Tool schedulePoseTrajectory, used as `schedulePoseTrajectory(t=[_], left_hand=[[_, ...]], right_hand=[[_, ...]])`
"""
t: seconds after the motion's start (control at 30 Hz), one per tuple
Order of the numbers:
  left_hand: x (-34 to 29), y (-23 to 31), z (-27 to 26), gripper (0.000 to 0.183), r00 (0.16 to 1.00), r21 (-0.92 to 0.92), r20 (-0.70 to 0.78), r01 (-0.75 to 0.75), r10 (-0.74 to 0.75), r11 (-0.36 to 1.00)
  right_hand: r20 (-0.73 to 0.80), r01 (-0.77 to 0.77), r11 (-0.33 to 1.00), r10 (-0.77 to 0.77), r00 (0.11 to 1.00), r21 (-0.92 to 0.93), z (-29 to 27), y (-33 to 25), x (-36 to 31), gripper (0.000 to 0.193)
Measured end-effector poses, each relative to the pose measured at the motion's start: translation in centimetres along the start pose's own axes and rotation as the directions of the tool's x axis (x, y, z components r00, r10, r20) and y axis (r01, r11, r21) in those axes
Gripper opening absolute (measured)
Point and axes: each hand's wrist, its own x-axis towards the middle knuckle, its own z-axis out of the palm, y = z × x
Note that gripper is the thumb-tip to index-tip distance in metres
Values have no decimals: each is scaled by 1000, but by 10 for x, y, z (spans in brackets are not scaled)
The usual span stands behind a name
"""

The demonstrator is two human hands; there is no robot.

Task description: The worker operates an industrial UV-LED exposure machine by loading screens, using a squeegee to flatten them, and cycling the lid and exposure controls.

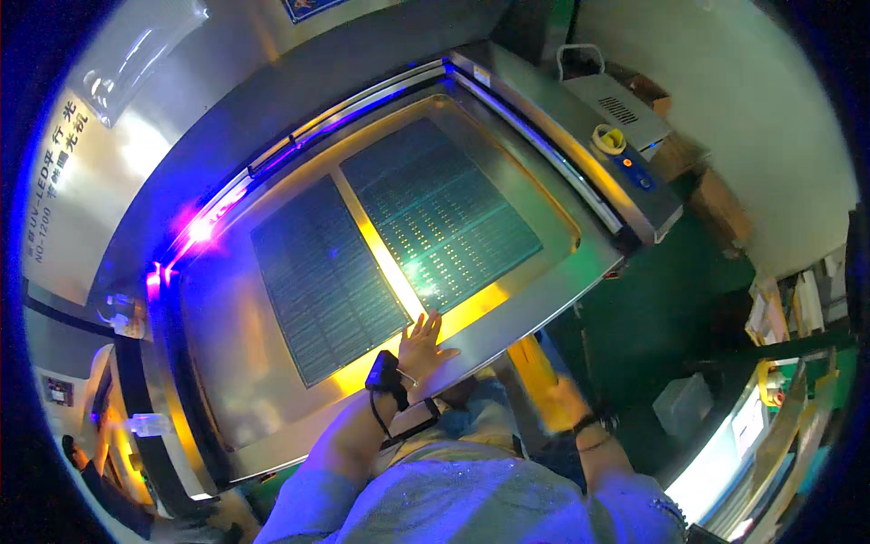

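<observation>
My left hand (421,352) rests flat near the front edge of a large metal machine bed (240,399), fingers spread and holding nothing. Its fingertips reach the lower end of the bright strip between two dark sheets. The left dark sheet (326,272) has fine lines; the right dark sheet (439,213) carries rows of small bright dots. Down at my right side, beyond the bed's edge, my right hand (569,406) is closed on a flat yellow piece (535,370). Its fingers are partly blurred, and I cannot make out exactly what the piece is.
A glowing violet light (201,231) runs along the bed's far-left rim. A control panel (627,163) with a yellow-ringed button sits at the right. Cardboard boxes (720,204) stand by the wall. A translucent bin (684,405) rests on the green floor, near leaning boards (802,422).
</observation>
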Motion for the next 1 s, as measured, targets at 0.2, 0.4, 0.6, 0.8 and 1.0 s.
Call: schedulePoseTrajectory(t=[0.2, 0.4, 0.6, 0.8, 1.0], left_hand=[[-1, -6, 17, 90, 995, -7, -104, -8, 8, 1000], [-4, 0, 4, 87, 997, -44, -79, 7, -11, 999], [-13, -3, 21, 81, 976, -81, -215, 3, -21, 997], [-46, -53, 55, 52, 811, -196, -463, 299, -357, 934], [-120, -112, 60, 46, 499, -242, -302, 784, -812, 572]], right_hand=[[-289, 31, 964, 48, 956, 263, 24, -10, -178, 39], [-437, -61, 993, 11, 899, -101, -30, -14, -183, 41], [-136, 285, 576, -579, 804, -766, -34, -166, -44, 37], [503, 626, 0, -595, 627, -780, -31, -239, 96, 27], [695, 656, -237, -331, 638, -716, -15, -240, 143, 27]])
